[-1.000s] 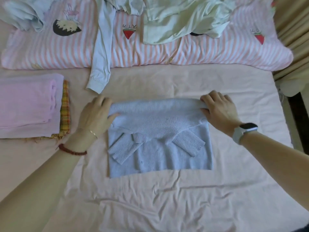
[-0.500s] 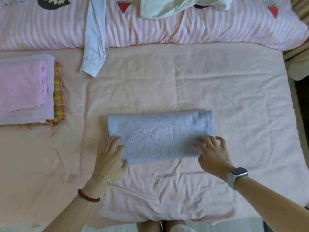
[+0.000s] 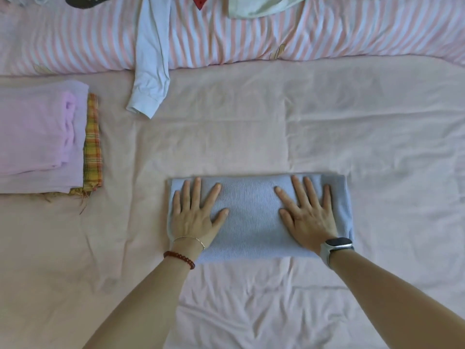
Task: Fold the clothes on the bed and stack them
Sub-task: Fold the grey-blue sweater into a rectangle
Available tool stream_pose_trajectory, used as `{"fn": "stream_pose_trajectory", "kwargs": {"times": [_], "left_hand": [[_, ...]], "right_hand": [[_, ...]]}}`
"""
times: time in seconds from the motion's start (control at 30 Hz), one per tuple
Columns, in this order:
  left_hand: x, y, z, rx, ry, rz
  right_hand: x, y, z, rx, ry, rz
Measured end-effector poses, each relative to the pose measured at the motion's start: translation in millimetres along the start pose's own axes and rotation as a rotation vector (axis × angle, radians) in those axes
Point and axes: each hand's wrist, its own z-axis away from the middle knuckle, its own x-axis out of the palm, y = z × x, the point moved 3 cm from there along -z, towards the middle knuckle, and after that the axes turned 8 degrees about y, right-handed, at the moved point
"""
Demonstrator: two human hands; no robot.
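Observation:
A folded light-blue knit sweater lies as a flat rectangle on the pink bed sheet. My left hand presses flat on its left half, fingers spread. My right hand presses flat on its right half, fingers straight. At the left edge sits a stack of folded clothes: pink garments on top of a yellow plaid piece.
A pink-striped quilt runs across the far side. A pale-blue shirt sleeve hangs from it onto the sheet. A pale-green garment lies crumpled on the quilt at the top.
The sweater's top half was folded down over the sleeves into a compact rectangle. Both hands went from gripping its edges to lying flat on top of it.

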Motion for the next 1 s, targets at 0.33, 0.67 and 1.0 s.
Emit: {"fn": "stream_pose_trajectory", "kwargs": {"times": [0.33, 0.67, 1.0], "left_hand": [[-29.2, -18.6, 23.8, -0.422, 0.117, 0.525], [-20.9, -20.8, 36.6, -0.482, 0.005, 0.429], [-32.6, 73.4, 33.4, 0.232, -0.02, 0.203]], "right_hand": [[-40.9, 39.9, 28.6, 0.569, 0.256, -0.432], [-34.7, 52.1, 40.3, 1.015, 0.028, -0.995], [-100.0, 26.4, 41.6, 0.694, 0.091, -1.119]]}}
